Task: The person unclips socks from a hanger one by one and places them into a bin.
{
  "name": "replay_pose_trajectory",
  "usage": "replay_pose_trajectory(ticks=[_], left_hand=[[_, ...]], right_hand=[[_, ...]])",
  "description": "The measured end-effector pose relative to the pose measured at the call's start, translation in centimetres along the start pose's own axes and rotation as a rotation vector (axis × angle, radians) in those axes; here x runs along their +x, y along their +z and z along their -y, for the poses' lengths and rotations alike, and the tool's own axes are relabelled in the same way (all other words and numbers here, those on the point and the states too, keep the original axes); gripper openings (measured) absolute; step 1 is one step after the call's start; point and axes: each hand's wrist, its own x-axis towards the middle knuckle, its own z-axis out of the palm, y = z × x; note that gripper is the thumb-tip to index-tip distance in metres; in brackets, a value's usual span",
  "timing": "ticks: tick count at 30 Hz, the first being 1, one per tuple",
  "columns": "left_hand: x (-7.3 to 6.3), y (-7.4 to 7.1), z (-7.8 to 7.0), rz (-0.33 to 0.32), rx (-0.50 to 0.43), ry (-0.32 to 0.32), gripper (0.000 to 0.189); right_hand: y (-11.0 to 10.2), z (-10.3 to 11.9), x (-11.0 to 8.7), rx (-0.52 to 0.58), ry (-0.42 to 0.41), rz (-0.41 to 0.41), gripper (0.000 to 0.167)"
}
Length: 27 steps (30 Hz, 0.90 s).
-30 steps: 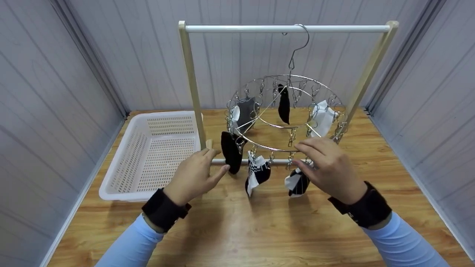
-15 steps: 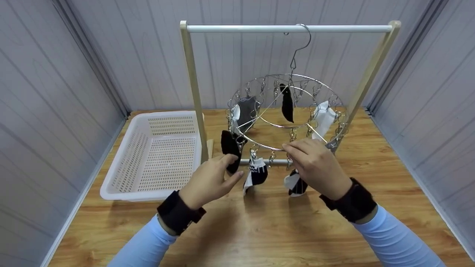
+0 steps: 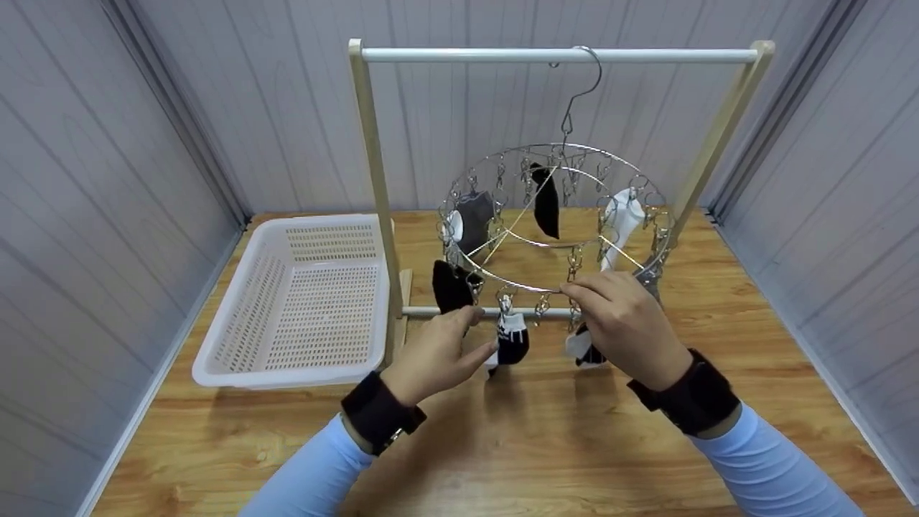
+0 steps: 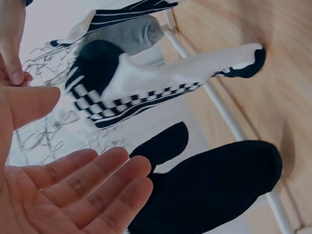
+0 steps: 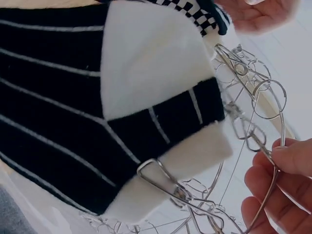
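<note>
My right hand (image 3: 632, 327) pinches the front rim of a round wire sock hanger (image 3: 528, 287); the right wrist view shows thumb and fingers closed on the wire. Just below that hand hangs a black sock with white stripes (image 5: 53, 97), clipped by its white cuff and partly hidden by the hand in the head view. My left hand (image 3: 438, 359) has its fingers extended and holds nothing. It overlaps a black sock (image 3: 452, 286) and reaches close to a black-and-white checkered sock (image 4: 165, 78), both hanging from the rim's front left.
A rack with a white bar (image 3: 467, 55) carries the hanger by its hook. Further round the ring hang a grey sock (image 3: 475, 215), another black sock (image 3: 547, 208) and a white sock (image 3: 623, 215). Left of the rack stands a white perforated basket (image 3: 204, 375) on the wooden table.
My left hand has moved right, from near the basket to the front-left socks. My right hand shifted left and then slightly back right on the rim; the ring has turned slightly, swinging the socks.
</note>
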Motion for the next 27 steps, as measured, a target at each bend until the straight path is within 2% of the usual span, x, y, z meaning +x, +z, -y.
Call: replay_pose_trajectory(ticks=[8,13,19,23,27], left_hand=[[0.7,2.0,0.4,0.078,-0.103,-0.043,0.065],[1.0,2.9,0.2,0.121,-0.108,-0.08,0.079],[1.6,3.7,0.0,0.127,-0.129,-0.095,0.079],[1.8,4.1,0.2,0.119,-0.179,-0.092,0.078],[2.0,4.4,0.4,0.108,-0.239,-0.076,0.076]], right_hand=[[-0.4,0.0,-0.4,0.02,0.026,-0.039,0.027],[-0.6,-0.1,-0.8,0.014,0.043,-0.051,0.029],[-0.7,0.3,-1.2,0.034,0.107,-0.072,0.024],[-0.6,1.6,-1.2,0.069,0.123,-0.156,0.024],[-0.2,3.3,-0.9,0.102,0.068,-0.249,0.02]])
